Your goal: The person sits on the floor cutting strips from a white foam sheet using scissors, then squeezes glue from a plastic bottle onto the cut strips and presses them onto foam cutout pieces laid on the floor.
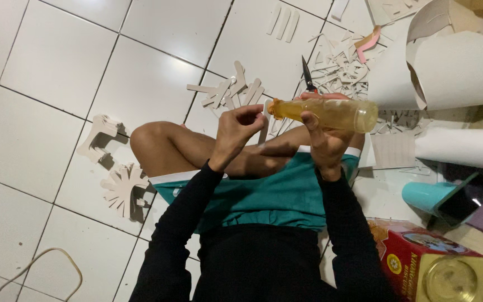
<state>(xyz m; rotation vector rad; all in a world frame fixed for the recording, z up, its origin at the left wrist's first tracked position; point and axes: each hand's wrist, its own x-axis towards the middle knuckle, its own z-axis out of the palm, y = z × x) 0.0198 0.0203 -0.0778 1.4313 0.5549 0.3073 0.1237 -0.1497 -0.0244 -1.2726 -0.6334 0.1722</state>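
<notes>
Head view, looking down on a seated person on a white tiled floor. At centre frame we see the right hand wrapped around a clear bottle of amber liquid, which it holds above the lap. The bottle's long axis runs nearly level across the frame, base to the right, neck and orange tip to the left. The left hand sits just left of that tip, thumb and fingers pinched narrowly at the nozzle, appearing to touch it; we cannot tell whether it grips a cap. It is thus the hand nearer the tip. Behind the bottle lie black-handled scissors among cardboard strips; cut cardboard shapes rest at left, a red tin at lower right
</notes>
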